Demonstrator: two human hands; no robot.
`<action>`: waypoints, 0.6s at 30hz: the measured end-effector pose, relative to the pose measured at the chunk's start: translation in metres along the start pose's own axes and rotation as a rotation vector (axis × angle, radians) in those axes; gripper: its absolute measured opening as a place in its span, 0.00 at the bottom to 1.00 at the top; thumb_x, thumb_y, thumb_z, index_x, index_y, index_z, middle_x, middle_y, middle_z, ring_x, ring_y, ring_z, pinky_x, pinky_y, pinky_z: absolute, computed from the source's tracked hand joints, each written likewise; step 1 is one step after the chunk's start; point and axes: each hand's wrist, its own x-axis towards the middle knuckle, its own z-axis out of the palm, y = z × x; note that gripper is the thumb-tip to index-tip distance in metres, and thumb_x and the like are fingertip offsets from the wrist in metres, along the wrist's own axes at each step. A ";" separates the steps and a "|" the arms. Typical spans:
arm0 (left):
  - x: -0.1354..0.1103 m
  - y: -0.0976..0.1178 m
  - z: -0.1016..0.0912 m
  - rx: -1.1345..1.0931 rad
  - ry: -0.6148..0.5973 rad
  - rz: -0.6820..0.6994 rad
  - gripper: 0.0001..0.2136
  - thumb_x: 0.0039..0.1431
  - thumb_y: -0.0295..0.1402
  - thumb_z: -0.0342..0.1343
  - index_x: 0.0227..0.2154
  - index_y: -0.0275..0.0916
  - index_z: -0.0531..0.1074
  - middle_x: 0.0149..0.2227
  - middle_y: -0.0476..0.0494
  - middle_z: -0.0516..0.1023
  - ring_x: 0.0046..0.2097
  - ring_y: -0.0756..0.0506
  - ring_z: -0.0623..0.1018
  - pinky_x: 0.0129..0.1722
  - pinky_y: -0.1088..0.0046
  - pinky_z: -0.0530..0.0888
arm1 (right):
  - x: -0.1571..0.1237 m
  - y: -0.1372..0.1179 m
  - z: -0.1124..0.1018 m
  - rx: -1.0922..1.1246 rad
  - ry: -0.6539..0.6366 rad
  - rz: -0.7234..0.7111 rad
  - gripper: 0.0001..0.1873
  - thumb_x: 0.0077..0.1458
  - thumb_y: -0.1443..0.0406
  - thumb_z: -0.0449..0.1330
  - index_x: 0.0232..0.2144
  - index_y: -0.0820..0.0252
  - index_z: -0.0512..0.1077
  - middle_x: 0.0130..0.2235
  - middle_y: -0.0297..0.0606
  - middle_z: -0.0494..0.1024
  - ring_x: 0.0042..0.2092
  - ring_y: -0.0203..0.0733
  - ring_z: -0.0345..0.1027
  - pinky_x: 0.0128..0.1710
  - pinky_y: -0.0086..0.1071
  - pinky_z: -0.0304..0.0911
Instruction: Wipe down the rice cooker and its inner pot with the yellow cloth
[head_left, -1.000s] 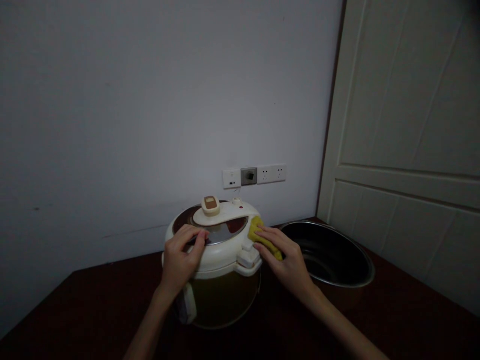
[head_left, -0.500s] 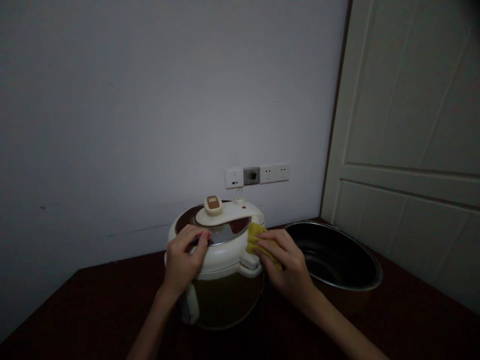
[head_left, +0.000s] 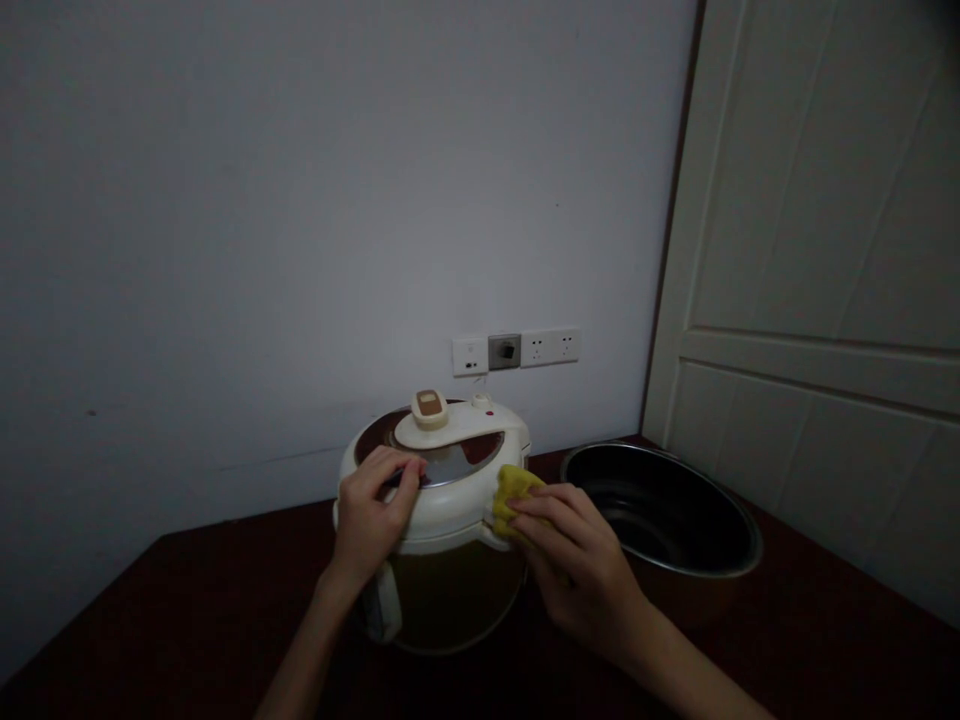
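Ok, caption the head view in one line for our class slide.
Left hand on a round, white-lidded cooker, right hand holding a crumpled yellow cloth against its side.

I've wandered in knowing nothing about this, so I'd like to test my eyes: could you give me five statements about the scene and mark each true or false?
1. The left hand is at the lid of the cooker. True.
2. The right hand holds a yellow cloth against the cooker's edge. True.
3. The lid has been taken off the cooker. False: it sits on top of it.
4. An open, dark-lined pot stands to the right of the cooker. True.
5. The knob on the lid is bright blue. False: it is cream with a brown patch on top.
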 end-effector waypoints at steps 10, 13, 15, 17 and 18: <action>0.001 0.002 -0.001 -0.007 -0.001 -0.010 0.09 0.57 0.30 0.52 0.24 0.38 0.74 0.27 0.47 0.76 0.31 0.48 0.74 0.33 0.73 0.70 | 0.019 0.002 0.007 -0.070 -0.102 0.090 0.28 0.51 0.69 0.60 0.55 0.63 0.62 0.59 0.56 0.61 0.58 0.54 0.58 0.51 0.50 0.64; 0.001 0.002 -0.001 -0.006 -0.006 -0.008 0.09 0.57 0.30 0.52 0.24 0.38 0.74 0.27 0.47 0.76 0.31 0.48 0.74 0.33 0.73 0.70 | 0.020 0.009 0.010 -0.056 -0.141 0.089 0.31 0.50 0.67 0.61 0.57 0.62 0.60 0.56 0.53 0.66 0.57 0.52 0.61 0.52 0.50 0.64; 0.001 0.002 -0.001 0.000 -0.006 -0.010 0.09 0.57 0.31 0.52 0.24 0.38 0.74 0.27 0.47 0.76 0.31 0.48 0.74 0.33 0.73 0.70 | 0.015 0.010 0.009 -0.043 -0.125 0.021 0.26 0.52 0.70 0.58 0.55 0.60 0.63 0.54 0.49 0.70 0.56 0.50 0.63 0.51 0.48 0.66; 0.000 0.001 -0.001 0.006 -0.007 -0.008 0.09 0.58 0.30 0.52 0.25 0.38 0.73 0.27 0.47 0.76 0.31 0.48 0.74 0.33 0.73 0.70 | 0.009 0.008 0.003 -0.038 -0.125 -0.046 0.23 0.53 0.73 0.55 0.52 0.60 0.66 0.53 0.46 0.72 0.56 0.47 0.63 0.51 0.46 0.66; 0.000 0.001 -0.001 0.008 -0.011 -0.007 0.09 0.58 0.30 0.52 0.25 0.38 0.73 0.27 0.47 0.76 0.31 0.48 0.74 0.33 0.73 0.70 | 0.006 0.005 -0.001 -0.031 -0.146 -0.070 0.22 0.54 0.73 0.54 0.52 0.60 0.66 0.51 0.45 0.73 0.55 0.46 0.64 0.51 0.44 0.66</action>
